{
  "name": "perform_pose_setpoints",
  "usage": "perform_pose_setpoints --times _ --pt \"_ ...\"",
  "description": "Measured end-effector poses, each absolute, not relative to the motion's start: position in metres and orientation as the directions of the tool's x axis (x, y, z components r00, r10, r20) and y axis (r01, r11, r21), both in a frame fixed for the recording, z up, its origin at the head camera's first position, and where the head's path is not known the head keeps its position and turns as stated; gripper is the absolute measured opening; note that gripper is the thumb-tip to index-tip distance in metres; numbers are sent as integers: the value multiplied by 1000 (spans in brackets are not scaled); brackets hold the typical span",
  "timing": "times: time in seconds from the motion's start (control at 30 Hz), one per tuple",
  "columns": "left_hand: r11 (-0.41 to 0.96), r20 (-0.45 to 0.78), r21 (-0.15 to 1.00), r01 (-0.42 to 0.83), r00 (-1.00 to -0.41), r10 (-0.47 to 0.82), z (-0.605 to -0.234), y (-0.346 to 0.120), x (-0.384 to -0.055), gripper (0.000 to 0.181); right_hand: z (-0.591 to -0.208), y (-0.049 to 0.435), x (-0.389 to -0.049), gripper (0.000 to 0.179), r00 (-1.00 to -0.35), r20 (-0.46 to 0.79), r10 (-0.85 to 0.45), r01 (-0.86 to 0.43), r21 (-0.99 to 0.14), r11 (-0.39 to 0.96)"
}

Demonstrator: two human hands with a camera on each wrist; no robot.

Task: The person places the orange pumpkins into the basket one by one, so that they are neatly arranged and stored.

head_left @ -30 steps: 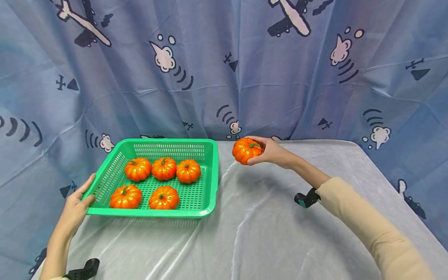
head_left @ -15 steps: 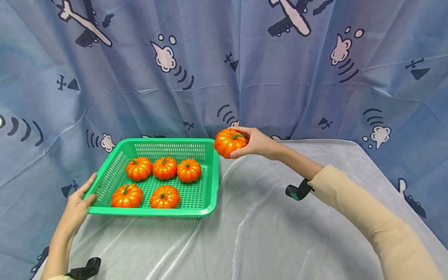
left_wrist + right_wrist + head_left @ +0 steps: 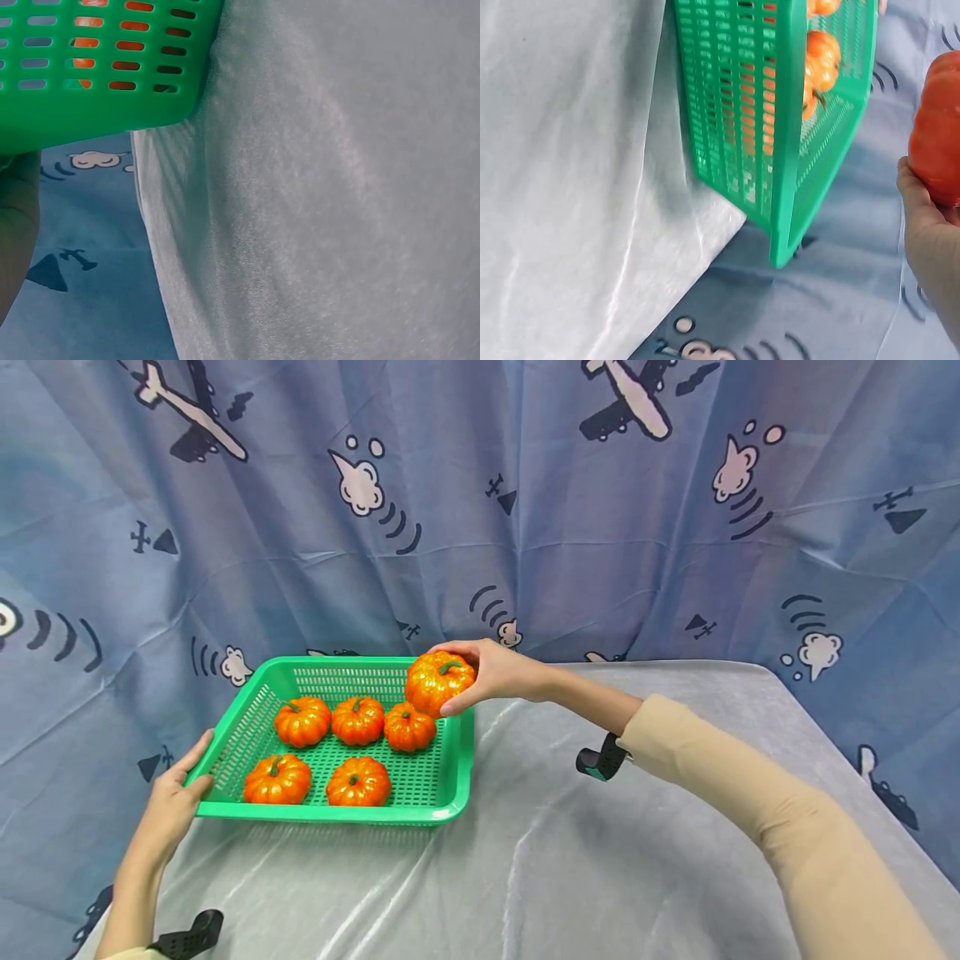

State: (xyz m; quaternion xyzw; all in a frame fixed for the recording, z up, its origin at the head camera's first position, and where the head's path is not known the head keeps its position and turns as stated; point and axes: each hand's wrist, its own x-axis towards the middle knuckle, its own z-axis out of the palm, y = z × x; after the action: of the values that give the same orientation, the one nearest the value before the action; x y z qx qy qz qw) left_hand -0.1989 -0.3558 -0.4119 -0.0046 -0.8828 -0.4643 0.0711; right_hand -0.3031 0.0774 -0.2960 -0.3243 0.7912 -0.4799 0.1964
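Observation:
An orange pumpkin (image 3: 437, 685) with a green stem is gripped by my right hand (image 3: 498, 672), raised over the right end of a green plastic basket (image 3: 463, 768). Part of that pumpkin (image 3: 941, 127) also shows at the right edge of the right wrist view. Inside the basket lie several more pumpkins, among them one at the back right (image 3: 408, 731) partly covered by the held one, and one at the front (image 3: 358, 782). My left hand (image 3: 171, 802) holds the basket's left rim, thumb over the edge; its other fingers are partly hidden.
A grey cloth-covered table (image 3: 600, 860) bears the basket on its left part. Behind and at the sides hangs a blue curtain (image 3: 450, 510) printed with airplanes. A black wrist camera (image 3: 600, 758) sits below the right forearm.
My right hand has carried the pumpkin leftward, from beside the basket to above its right end. The left hand keeps its hold on the rim, and the basket stays nearly in place.

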Motion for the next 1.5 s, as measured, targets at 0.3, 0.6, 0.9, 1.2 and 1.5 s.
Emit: perform_pose_setpoints --times 0.3,0.6,0.9,1.2,1.5 --pt "564 112 823 62 -992 -55 -412 -354 -199 60 -304 42 -301 66 -621 -105 -777 -415 -797 439" --pt "579 100 814 45 -993 -64 -411 -357 -198 60 -320 20 -295 78 -506 -224 -833 -659 -523 541" --pt "568 95 822 47 -994 -56 -410 -357 -199 61 -341 8 -286 75 -437 -346 -830 -773 -328 544" --pt "559 102 827 51 -993 -60 -410 -358 -201 60 -346 0 -285 65 -439 -387 -811 -777 -289 558" --pt "553 110 831 61 -992 -56 -411 -357 -200 60 -354 -5 -282 59 -479 -408 -777 -743 -283 606"
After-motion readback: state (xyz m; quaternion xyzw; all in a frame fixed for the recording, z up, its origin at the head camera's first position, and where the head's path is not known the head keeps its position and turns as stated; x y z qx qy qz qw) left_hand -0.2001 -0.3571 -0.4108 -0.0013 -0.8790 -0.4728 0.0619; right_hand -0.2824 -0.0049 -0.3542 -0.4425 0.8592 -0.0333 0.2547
